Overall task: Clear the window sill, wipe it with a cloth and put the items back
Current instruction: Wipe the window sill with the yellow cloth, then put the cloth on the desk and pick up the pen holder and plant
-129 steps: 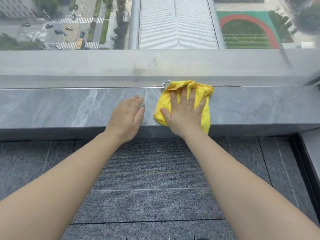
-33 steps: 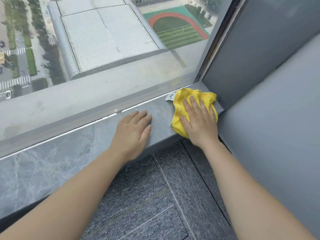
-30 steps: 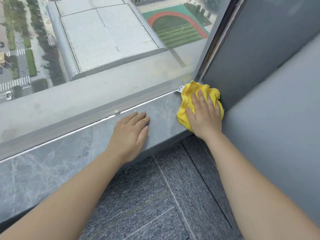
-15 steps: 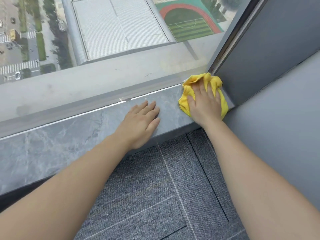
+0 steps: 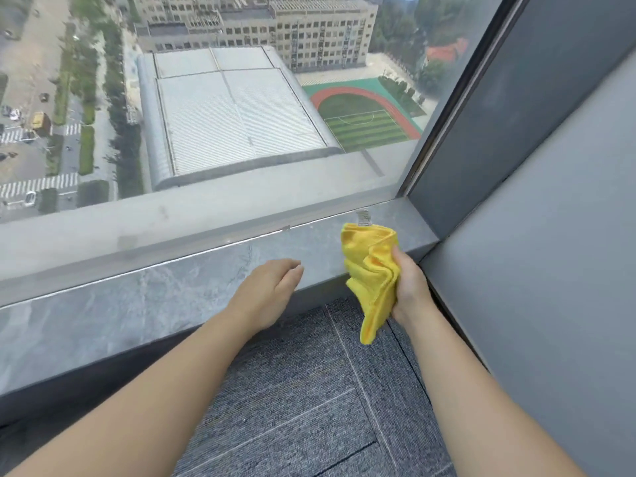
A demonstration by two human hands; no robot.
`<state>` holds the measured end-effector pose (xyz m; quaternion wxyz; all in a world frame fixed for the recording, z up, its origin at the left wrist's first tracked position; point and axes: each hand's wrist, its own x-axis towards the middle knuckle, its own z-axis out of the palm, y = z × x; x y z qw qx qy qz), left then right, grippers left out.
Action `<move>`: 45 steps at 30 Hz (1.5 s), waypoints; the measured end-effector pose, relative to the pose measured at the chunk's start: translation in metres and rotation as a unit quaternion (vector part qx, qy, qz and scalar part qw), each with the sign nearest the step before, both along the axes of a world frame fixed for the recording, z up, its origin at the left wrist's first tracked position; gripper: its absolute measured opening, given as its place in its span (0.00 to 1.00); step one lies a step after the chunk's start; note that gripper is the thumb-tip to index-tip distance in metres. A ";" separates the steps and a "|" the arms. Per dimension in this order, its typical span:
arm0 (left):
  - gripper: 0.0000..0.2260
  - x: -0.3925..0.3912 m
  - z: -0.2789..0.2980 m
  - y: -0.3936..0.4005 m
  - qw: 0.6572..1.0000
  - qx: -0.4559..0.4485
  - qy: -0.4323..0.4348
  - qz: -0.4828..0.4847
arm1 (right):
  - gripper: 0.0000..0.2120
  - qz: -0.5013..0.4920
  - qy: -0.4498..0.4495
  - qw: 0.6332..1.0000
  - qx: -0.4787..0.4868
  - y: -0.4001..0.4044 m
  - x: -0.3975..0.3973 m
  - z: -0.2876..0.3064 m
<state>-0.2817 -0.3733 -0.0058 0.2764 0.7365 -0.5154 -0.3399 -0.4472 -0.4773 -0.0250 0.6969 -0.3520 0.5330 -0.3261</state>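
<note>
while the right hand [image 5: 409, 284] grips the yellow cloth [image 5: 373, 270], left fingers [image 5: 292, 270] hang loose over the grey marbled sill [image 5: 137, 304].

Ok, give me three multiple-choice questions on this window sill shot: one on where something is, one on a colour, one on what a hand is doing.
1. Where is the cloth?
A. Flat on the sill
B. Held in the right hand
C. On the carpet

2. What colour is the cloth?
A. Blue
B. White
C. Yellow

3. How is the left hand?
A. Empty, fingers loose
B. Gripping the cloth
C. Holding a bottle

Answers:
1 B: the right hand grips it bunched, its tail hanging past the sill edge over the carpet.
2 C: it is bright yellow.
3 A: it holds nothing at the sill's edge.
</note>
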 end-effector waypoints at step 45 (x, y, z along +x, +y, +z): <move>0.18 -0.186 0.744 0.834 0.380 -0.360 0.054 0.850 | 0.12 0.898 -0.143 0.414 -0.047 0.824 0.121 0.760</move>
